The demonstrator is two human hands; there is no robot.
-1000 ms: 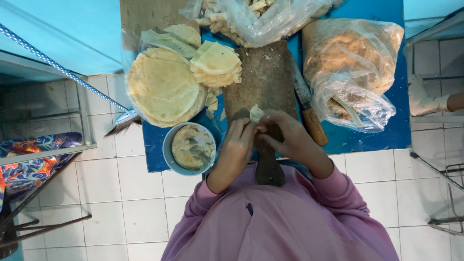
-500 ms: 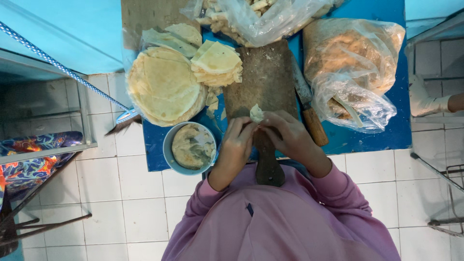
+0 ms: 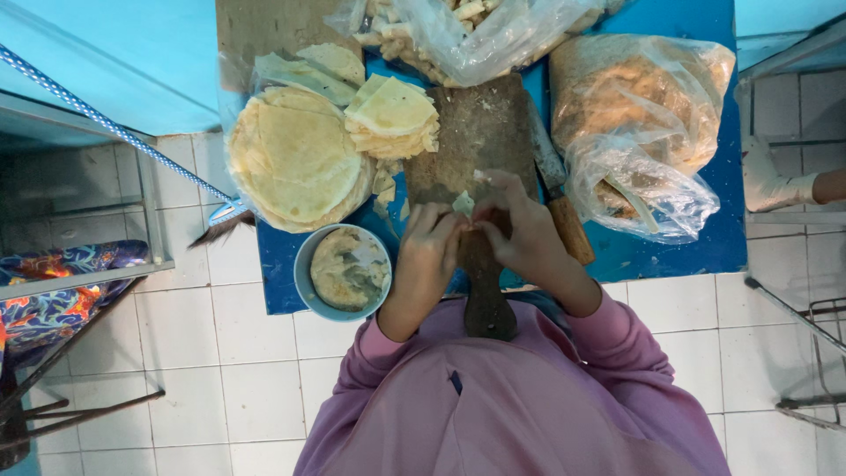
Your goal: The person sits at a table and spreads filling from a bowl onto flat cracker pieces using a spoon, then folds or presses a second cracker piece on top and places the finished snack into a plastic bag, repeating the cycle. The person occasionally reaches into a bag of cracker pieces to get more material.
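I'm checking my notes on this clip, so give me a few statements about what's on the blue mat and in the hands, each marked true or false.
1. Both hands, left hand and right hand, pinch a small pale dough piece together. True.
2. The bowl of filling sits to the person's right. False: it is on their left, beside the left hand.
3. A stack of round wrappers lies beyond the bowl. True.
4. The wooden board is bare of hands. False: the hands work over it.
5. The knife lies right of the board. True.
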